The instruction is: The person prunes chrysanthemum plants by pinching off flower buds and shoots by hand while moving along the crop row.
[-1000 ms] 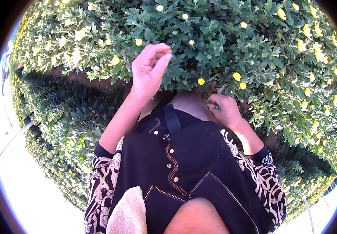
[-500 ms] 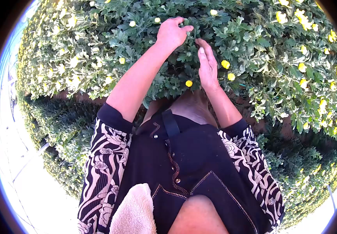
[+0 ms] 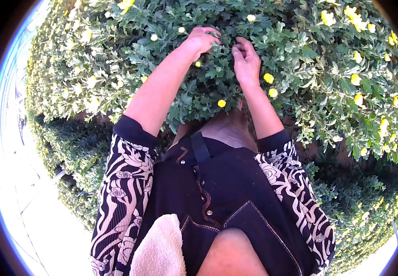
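The dark button-front top (image 3: 176, 193) is made of what looks like smooth, matt cloth. Down its front, glossy, metal-looking buttons (image 3: 209, 213) are set, and it is trimmed with small, shiny studs (image 3: 204, 226). The patterned sleeves (image 3: 121, 198) are formed of matt fabric in which a fine, knit-like texture can be seen, while plain, matt cloth is seen in the dark cuffs (image 3: 136, 131). The pale towel (image 3: 160, 248) is covered in a soft, fleecy pile. The dark strap (image 3: 200, 147) is flat and smooth-looking. Matt surfaces are shown by the chrysanthemum leaves (image 3: 176, 108), and densely petalled ones by the yellow blooms (image 3: 221, 103).
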`<state>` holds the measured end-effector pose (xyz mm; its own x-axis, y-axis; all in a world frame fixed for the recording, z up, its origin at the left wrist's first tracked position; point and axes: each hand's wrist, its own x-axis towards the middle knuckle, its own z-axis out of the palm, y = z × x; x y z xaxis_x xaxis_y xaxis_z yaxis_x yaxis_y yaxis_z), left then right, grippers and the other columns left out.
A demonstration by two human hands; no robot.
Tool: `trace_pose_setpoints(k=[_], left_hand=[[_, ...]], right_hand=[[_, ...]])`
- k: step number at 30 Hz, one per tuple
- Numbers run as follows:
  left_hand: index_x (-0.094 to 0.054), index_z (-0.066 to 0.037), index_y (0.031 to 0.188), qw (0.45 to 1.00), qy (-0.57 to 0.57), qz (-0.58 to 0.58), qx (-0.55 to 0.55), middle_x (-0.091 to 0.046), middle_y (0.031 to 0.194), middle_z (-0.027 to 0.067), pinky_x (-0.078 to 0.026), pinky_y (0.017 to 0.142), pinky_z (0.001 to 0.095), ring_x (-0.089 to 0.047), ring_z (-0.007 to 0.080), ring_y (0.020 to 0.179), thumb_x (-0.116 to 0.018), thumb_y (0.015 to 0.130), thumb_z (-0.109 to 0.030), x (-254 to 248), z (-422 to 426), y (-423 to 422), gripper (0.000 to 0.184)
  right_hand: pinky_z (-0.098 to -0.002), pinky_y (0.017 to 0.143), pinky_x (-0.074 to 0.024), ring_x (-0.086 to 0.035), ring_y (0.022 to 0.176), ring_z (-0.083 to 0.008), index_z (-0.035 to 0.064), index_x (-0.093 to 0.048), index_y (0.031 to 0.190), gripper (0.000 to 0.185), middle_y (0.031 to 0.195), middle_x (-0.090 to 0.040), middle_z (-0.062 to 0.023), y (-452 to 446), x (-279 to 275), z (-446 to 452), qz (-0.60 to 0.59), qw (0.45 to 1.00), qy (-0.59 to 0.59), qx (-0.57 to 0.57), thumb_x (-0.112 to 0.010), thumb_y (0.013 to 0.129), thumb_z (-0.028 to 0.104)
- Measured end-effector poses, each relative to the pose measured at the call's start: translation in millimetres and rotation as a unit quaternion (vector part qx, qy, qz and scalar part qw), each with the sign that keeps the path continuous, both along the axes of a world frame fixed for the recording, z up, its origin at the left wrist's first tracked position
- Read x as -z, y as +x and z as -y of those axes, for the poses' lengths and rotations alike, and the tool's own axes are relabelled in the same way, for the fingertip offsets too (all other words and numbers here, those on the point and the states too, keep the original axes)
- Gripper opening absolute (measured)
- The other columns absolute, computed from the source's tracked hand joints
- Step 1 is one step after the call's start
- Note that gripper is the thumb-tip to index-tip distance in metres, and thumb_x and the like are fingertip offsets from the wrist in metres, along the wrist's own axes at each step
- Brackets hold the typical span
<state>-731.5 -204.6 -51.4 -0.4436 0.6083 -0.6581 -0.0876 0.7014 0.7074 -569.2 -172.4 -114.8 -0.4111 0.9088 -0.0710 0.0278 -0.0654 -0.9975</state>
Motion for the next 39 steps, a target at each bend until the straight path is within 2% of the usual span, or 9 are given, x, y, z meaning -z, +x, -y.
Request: trace_pose_setpoints(k=[3, 11, 20, 24, 26, 30, 34, 37, 39], left_hand=[[-0.068, -0.005, 0.097, 0.988, 0.057, -0.112, 0.086, -0.065, 0.085, 0.0033, -0.049, 0.067, 0.0270, -0.059, 0.0115, 0.073, -0.072, 0.080, -0.002, 1.7, -2.9, 7.8, 0.017], [-0.068, -0.001, 0.104, 0.993, 0.089, 0.078, 0.029, -0.067, 0.090, 0.0086, -0.054, 0.069, 0.0280, -0.064, 0.0144, 0.078, -0.065, 0.086, 0.001, 13.3, -2.5, -4.1, 0.018], [-0.073, -0.004, 0.101, 0.999, -0.012, -0.032, -0.015, -0.071, 0.088, 0.0090, -0.052, 0.069, 0.0317, -0.064, 0.0180, 0.073, -0.067, 0.077, -0.005, 29.7, -7.5, -5.7, 0.024], [-0.074, -0.009, 0.102, 0.976, -0.094, -0.184, 0.065, -0.071, 0.101, 0.0161, -0.054, 0.081, 0.0333, -0.069, 0.0289, 0.094, -0.061, 0.074, -0.004, 40.3, -12.2, -6.9, 0.030], [-0.074, -0.009, 0.099, 0.892, -0.142, -0.324, 0.281, -0.070, 0.107, 0.0160, -0.053, 0.085, 0.0349, -0.067, 0.0310, 0.099, -0.063, 0.075, -0.008, 37.2, -14.9, -3.9, 0.027], [-0.073, -0.009, 0.098, 0.864, -0.167, -0.422, 0.220, -0.070, 0.098, 0.0166, -0.054, 0.082, 0.0403, -0.067, 0.0368, 0.091, -0.066, 0.073, -0.015, 58.9, -10.7, -14.2, 0.027], [-0.066, 0.001, 0.106, 0.921, 0.113, -0.330, 0.173, -0.071, 0.101, 0.0155, -0.056, 0.075, 0.0322, -0.072, 0.0227, 0.087, -0.061, 0.088, -0.009, 16.4, 19.8, -14.1, 0.021], [-0.064, 0.000, 0.110, 0.953, 0.240, -0.182, 0.022, -0.072, 0.098, 0.0126, -0.055, 0.070, 0.0272, -0.072, 0.0200, 0.085, -0.058, 0.094, -0.007, -46.5, 70.7, -17.5, 0.019], [-0.064, -0.001, 0.110, 0.939, 0.299, -0.170, -0.019, -0.071, 0.097, 0.0121, -0.055, 0.068, 0.0270, -0.072, 0.0229, 0.085, -0.058, 0.094, -0.006, -80.7, 122.3, -21.8, 0.018]], right_hand=[[-0.0334, 0.069, -0.0499, -0.061, 0.069, -0.0174, 0.0095, -0.062, 0.117, 0.035, 0.082, -0.068, -0.0061, -4.4, -5.7, -16.6, 0.143, 0.987, 0.022, -0.073, -0.066, 0.083, 0.015], [-0.0291, 0.072, -0.0463, -0.055, 0.074, -0.0119, 0.0153, -0.058, 0.119, 0.038, 0.085, -0.064, -0.0024, -11.1, -6.8, -38.4, -0.008, 0.991, -0.041, -0.127, -0.066, 0.083, 0.009], [-0.0222, 0.059, -0.0392, -0.047, 0.066, -0.0035, 0.0107, -0.062, 0.109, 0.020, 0.081, -0.061, 0.0054, -10.7, -1.1, -30.9, 0.037, 0.985, -0.103, -0.133, -0.065, 0.090, 0.013], [-0.0216, 0.054, -0.0398, -0.050, 0.065, -0.0031, 0.0120, -0.061, 0.112, 0.022, 0.079, -0.061, 0.0051, -10.9, 6.7, -23.4, -0.032, 0.986, -0.148, -0.065, -0.065, 0.090, 0.010], [-0.0207, 0.054, -0.0396, -0.050, 0.063, -0.0030, 0.0126, -0.061, 0.113, 0.023, 0.082, -0.062, 0.0042, -7.0, 10.3, -17.7, -0.067, 0.981, -0.153, -0.099, -0.065, 0.090, 0.009], [-0.0220, 0.059, -0.0457, -0.055, 0.066, -0.0055, 0.0092, -0.063, 0.111, 0.020, 0.084, -0.064, 0.0028, -1.5, -1.1, -12.2, 0.011, 0.990, -0.140, -0.031, -0.064, 0.091, 0.011], [-0.0302, 0.072, -0.0523, -0.064, 0.083, -0.0188, 0.0006, -0.042, 0.138, 0.055, 0.100, -0.066, -0.0113, 23.1, -35.8, -12.1, 0.130, 0.987, 0.011, -0.097, -0.064, 0.088, 0.007], [-0.0335, 0.087, -0.0524, -0.059, 0.114, -0.0257, 0.0011, -0.040, 0.139, 0.053, 0.138, -0.045, -0.0198, 52.7, -74.9, 25.9, 0.127, 0.975, 0.145, -0.113, -0.059, 0.090, 0.006], [-0.0320, 0.086, -0.0527, -0.061, 0.110, -0.0245, 0.0017, -0.046, 0.135, 0.047, 0.133, -0.050, -0.0179, 78.8, -97.4, 58.4, 0.080, 0.974, 0.139, -0.161, -0.058, 0.090, 0.005]])
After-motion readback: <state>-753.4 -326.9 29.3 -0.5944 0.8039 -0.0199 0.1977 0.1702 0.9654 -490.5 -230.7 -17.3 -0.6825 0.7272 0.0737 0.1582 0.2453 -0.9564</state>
